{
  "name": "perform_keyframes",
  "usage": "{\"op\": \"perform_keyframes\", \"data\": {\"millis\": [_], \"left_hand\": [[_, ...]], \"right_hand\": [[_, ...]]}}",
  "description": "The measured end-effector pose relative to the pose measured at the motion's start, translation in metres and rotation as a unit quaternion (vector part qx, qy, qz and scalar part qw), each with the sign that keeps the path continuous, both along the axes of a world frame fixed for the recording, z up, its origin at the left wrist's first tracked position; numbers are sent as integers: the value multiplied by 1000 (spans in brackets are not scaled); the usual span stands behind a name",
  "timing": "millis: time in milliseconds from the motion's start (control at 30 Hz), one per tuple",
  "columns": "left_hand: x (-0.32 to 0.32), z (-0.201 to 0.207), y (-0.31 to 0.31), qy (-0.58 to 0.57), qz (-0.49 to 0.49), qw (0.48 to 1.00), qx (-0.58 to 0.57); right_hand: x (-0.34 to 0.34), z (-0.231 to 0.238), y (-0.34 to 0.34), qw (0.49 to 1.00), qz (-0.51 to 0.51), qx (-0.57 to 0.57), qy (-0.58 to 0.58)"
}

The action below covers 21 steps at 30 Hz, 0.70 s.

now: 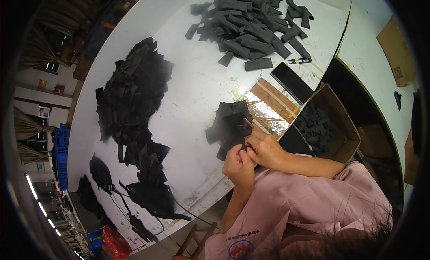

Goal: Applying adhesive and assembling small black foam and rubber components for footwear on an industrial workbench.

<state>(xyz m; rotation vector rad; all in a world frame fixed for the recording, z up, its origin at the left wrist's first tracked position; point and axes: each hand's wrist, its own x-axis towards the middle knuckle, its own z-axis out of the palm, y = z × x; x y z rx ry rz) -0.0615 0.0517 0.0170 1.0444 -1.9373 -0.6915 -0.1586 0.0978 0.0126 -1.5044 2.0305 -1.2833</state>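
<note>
Pinching a black fabric piece, the left hand and right hand meet at the table's near edge, just beside a small black stack. Only a sliver of the piece shows between the fingertips, so its long axis and direction cannot be told; the stack's own pieces fan out at several angles. Both hands have curled fingers and closed fingertips, nearly touching; the left forearm rises steeply from below, while the right comes in almost level from the right, below a pink sleeve. The white table is scuffed, bearing a tall dark heap on the left, folded strips at the far end, a phone and thread snips. An open cardboard box of black pieces sits beside the right arm. Leftward lie a blue crate, tied curtains and tube lights.
</note>
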Motion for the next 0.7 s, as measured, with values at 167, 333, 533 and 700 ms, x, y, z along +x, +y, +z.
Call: {"op": "perform_keyframes", "data": {"millis": [167,333,533,700], "left_hand": [[7,-5,-15,342,-18,792,505],[19,8,-23,430,-173,636,617],[0,-4,-15,74,39,974,209],[1,1,-14,250,-11,940,233]], "right_hand": [[-4,-6,-4,996,-44,2,-75],[-8,0,-2,813,4,56,-580],[-8,-8,-5,538,73,32,-839],[-12,0,-7,750,122,68,-647]]}}
